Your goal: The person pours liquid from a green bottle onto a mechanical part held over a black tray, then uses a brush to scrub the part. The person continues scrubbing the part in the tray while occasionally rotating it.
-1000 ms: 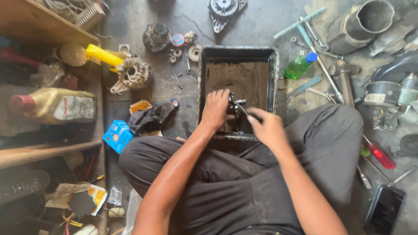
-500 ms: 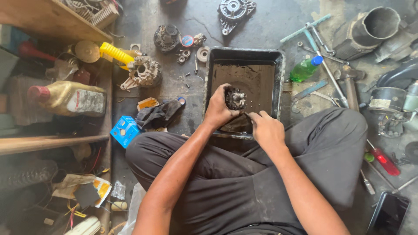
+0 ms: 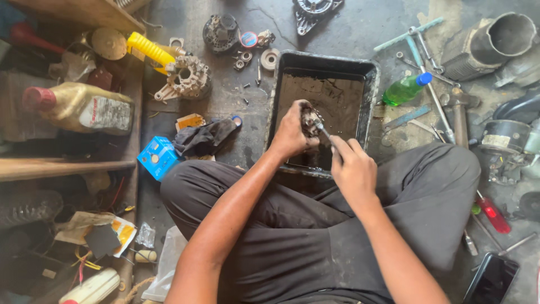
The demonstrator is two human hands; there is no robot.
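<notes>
We sit cross-legged on the floor (image 3: 349, 34) with our left hand (image 3: 291, 134) closed around a grimy metal part (image 3: 310, 120), held over the near end of the black tray (image 3: 369, 90). Our right hand (image 3: 353, 169) pinches a thin tool (image 3: 323, 131) whose tip touches the part. A green bottle (image 3: 406, 89) lies just beyond the tray's right edge.

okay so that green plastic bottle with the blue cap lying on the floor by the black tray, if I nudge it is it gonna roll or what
Probably yes. The green bottle lies on its side on the concrete, and its round body would likely roll if nudged sideways. It looks like thin plastic, so likely light and a bit squashy. The wrenches beside it and the black tray would probably stop it quickly.
</notes>
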